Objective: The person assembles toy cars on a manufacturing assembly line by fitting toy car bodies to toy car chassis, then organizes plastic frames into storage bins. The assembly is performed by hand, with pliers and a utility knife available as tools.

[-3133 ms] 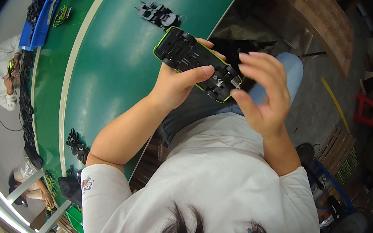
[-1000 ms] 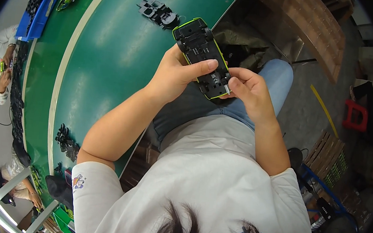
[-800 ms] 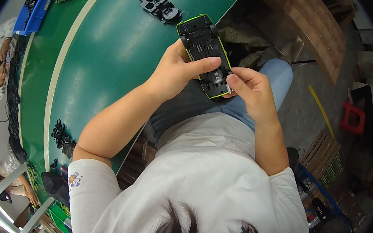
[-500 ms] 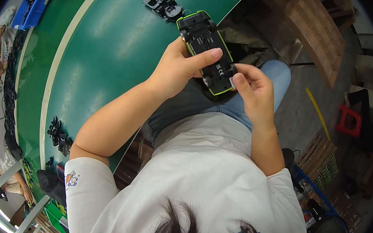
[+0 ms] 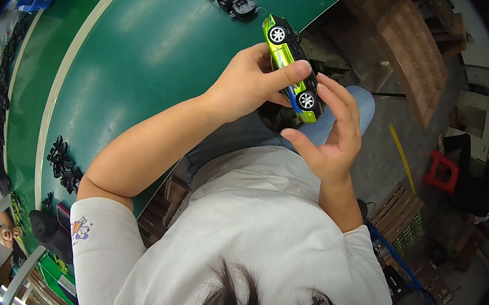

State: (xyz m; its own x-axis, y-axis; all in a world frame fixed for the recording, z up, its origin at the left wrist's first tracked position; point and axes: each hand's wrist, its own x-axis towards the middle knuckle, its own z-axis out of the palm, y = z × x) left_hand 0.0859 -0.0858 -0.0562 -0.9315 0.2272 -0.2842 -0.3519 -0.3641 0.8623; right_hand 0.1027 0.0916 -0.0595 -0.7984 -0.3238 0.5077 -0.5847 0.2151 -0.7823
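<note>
One glossy yellow-green toy car with silver spoked wheels and a black underside was clasped between the thumb and fingers of your left hand, tilted sideways near the edge of the smooth green tabletop. Your right hand was spread wide, fingertips right by the car's underside; I cannot tell whether they touched. A grey-and-black plastic chassis lay beyond, and jagged black plastic parts lay near your left elbow.
</note>
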